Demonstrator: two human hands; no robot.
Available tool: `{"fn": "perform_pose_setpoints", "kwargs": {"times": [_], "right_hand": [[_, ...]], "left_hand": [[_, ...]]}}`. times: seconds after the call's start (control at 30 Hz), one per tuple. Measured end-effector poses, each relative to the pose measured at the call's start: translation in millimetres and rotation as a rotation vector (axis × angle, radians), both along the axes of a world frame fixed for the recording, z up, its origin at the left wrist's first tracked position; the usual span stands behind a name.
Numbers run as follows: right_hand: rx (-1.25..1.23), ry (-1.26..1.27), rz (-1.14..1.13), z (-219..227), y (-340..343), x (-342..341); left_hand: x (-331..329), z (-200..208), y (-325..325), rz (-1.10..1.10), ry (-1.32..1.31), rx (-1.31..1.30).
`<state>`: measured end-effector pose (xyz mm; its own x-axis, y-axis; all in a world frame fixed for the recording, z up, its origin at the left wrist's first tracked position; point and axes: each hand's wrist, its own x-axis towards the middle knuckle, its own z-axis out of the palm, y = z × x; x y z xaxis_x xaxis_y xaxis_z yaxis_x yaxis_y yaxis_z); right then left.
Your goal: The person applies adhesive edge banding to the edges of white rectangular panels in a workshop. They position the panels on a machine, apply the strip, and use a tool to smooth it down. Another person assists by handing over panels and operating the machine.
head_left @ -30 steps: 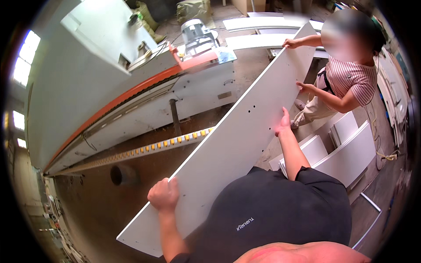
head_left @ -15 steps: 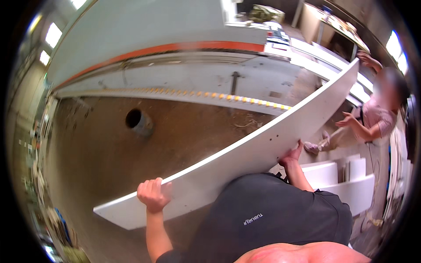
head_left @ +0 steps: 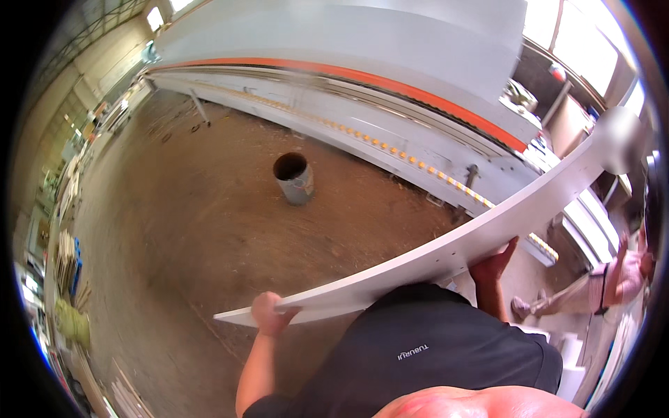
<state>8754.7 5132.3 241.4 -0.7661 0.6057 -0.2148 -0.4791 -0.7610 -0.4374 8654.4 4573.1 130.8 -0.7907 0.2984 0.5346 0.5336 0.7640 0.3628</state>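
While the long white laminated board (head_left: 446, 251) hangs in the air, tilted from seven o'clock up to two, the left hand (head_left: 268, 313) closes its grip over the low end and the right hand (head_left: 493, 259) props it mid-length; a co-worker (head_left: 613, 279) stands at three o'clock, and nothing is set down yet.

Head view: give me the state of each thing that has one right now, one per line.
White panel: lifted off the floor, seen edge-on, carried by two people.
Left hand: closed on the panel's near end.
Right hand: pressed up under the panel's lower edge.
Metal bucket: upright on the floor, open-topped.
Co-worker: at the panel's far end; grip hidden.
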Motion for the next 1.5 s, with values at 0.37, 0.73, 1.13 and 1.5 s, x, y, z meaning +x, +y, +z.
{"fn": "perform_pose_setpoints", "kwargs": {"times": [0.37,0.73,1.13,1.5], "right_hand": [[0.421,0.457,0.246,17,-114,-394],[0.999,0.225,0.206,28,-436,-635],[1.922,0.430,0.505,126,-792,-813],[1.510,0.164,1.892,-49,-1194,-1171]], "left_hand": [[-254,70,42,-0.188,-0.233,0.523],[-501,256,-167,-0.317,-0.210,1.172],[-715,137,-545,-0.218,-0.202,1.709],[-981,31,-826,-0.776,-0.465,1.885]]}}
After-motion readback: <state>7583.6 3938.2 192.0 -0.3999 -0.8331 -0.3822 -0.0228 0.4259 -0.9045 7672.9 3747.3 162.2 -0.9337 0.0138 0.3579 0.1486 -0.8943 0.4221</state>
